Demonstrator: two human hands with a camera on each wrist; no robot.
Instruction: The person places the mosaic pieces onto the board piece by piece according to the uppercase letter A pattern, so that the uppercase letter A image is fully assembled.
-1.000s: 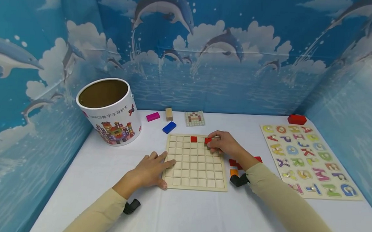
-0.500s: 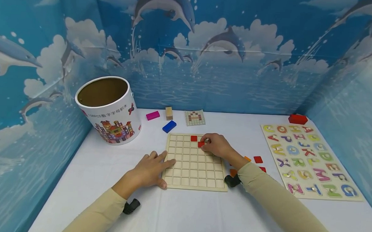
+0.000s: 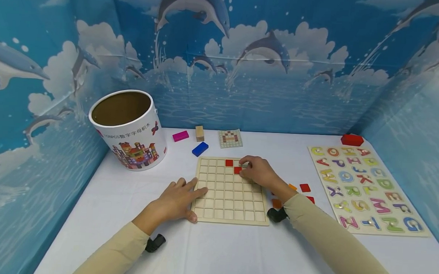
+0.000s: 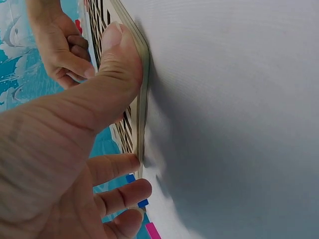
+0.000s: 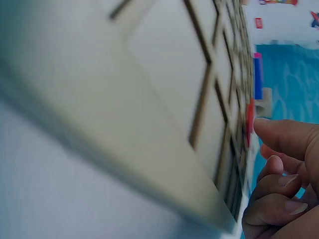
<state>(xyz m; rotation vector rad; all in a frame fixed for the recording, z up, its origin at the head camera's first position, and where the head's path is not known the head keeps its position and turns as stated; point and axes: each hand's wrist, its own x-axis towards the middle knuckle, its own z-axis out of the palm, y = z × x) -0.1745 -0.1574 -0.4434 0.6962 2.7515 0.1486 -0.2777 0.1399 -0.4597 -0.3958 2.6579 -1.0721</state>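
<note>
Red tile [image 3: 237, 170] has shifted left to the grid board's [image 3: 224, 200] second row; two cells now show red, diagonally. Seating unclear. My right hand [image 3: 258, 171] bends beside it; cannot tell if pinching. My left hand [image 3: 176, 198], fingers spread, rests on the board. My right forearm [image 3: 318, 223] partly hides loose tiles [image 3: 304, 187].

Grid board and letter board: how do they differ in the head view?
The grid board is divided into square cells, while the letter board carries coloured letters. The left hand rests on the grid board; no hand touches the letter board. The grid board looks smaller than the letter board. Both lie on the white table.
</note>
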